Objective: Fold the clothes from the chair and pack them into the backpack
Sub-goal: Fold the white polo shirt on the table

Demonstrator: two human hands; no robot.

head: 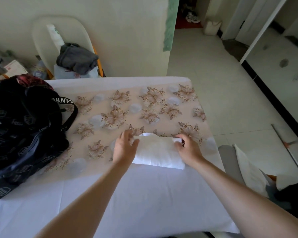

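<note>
- Gripping the right end of the white garment [157, 152], the right hand [187, 148] has its fingers curled round the folded edge. The left hand [126, 148] cups the left end with its thumb across the top, though whether it truly clamps cannot be told. The hands are apart, one at each end.
- The garment lies folded in the lower centre of the frame, on the bed [144, 203], where the floral cloth [127, 103] meets the white sheet.
- If the bundle is lifted by its ends alone, the soft middle could sag and the layers could slide open.
- The backpack [24, 126], at the left edge, slumps on the bed and its mouth looks crumpled. A bundle pushed in one-handed might catch on the rim and unfold.
- Its strap [70, 114] loops out across the floral cloth and could snag a passing hand or sleeve.
- The grey garment [77, 57], heaped on the chair [46, 31] in the upper left, looks loosely piled and might slip off if tugged carelessly.
- Counted: two hands, one white folded garment, one grey unfolded garment, one backpack, one chair holding clothes.
</note>
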